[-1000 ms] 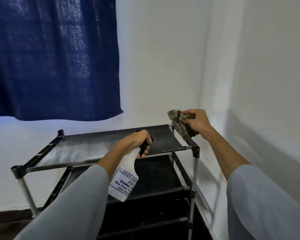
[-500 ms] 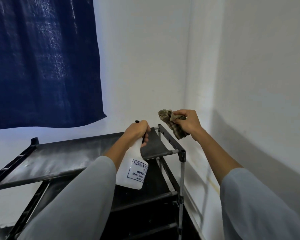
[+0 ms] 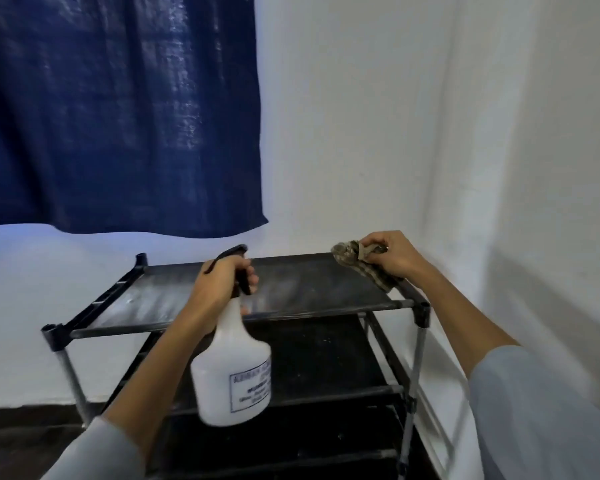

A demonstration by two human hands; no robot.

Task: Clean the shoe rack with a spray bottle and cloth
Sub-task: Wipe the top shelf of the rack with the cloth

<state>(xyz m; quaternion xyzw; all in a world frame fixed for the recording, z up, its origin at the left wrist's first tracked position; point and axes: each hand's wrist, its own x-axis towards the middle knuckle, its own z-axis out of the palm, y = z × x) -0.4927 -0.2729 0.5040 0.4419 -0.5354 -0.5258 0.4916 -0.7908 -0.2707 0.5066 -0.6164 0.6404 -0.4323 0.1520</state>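
1. Head view, how far along: the shoe rack (image 3: 388,308) is black and stands in the corner of the room. Its top shelf has pale, streaky patches, mostly on the side toward 9 o'clock. I think that is spray or dust (I cannot tell which). So the top shelf looks like the part being cleaned right now.

2. Head view, what is left: the shelves lower down look dark with a few small specks. I think they have not been wiped yet. So the job looks like it is near the start, with most of it to go.

3. Head view, left hand: the left hand (image 3: 219,289) is wrapped tight around the neck of the spray bottle (image 3: 231,372). One finger sits on the black trigger. The white bottle hangs down from the hand toward 6 o'clock, in front of the top shelf. The nozzle points toward 12 o'clock, over the shelf.

4. Head view, right hand: the right hand (image 3: 392,254) is closed on the cloth (image 3: 357,263), a brownish bunched rag. The cloth sticks out of the hand toward 9 o'clock. It rests on the rack's back corner, at about 2 o'clock from the bottle (the two hands are well apart).

5. Head view, other things: a blue curtain (image 3: 118,112) hangs on the wall at 11 o'clock, above the rack.
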